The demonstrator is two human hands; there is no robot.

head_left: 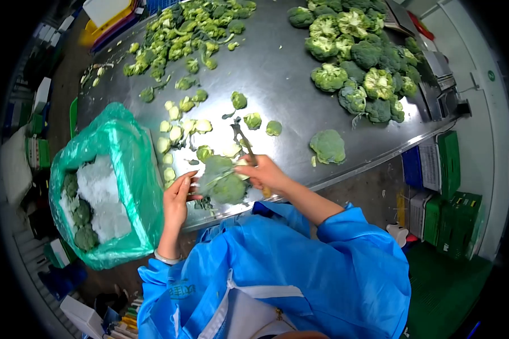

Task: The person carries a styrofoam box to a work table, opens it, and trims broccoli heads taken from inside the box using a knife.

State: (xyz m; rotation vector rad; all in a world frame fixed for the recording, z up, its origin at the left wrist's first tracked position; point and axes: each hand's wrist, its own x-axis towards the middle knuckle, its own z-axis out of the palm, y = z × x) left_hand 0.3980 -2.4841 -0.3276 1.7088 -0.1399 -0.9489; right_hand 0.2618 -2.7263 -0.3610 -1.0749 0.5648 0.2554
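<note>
In front of me, a broccoli head [225, 183] is raised just above the near edge of the metal table. My right hand [266, 174] is closed around a knife [245, 139], its dark blade pointing away from me; the thumb and fingers also meet the broccoli's pale stem. At the broccoli's left edge is my left hand [179, 200], fingers stretched out and apart, the tips at or close to the florets. Cut pale stem pieces [175, 134] and small florets [253, 120] lie just beyond. A single broccoli head [327, 146] rests to the right.
A green plastic-lined box [138, 186] with ice [103, 195] and broccoli stands at left. Loose florets [181, 34] are heaped at the far left of the metal table [271, 68]. Whole broccoli heads [373, 62] pile up at the far right. Crates [458, 223] stand beside the table.
</note>
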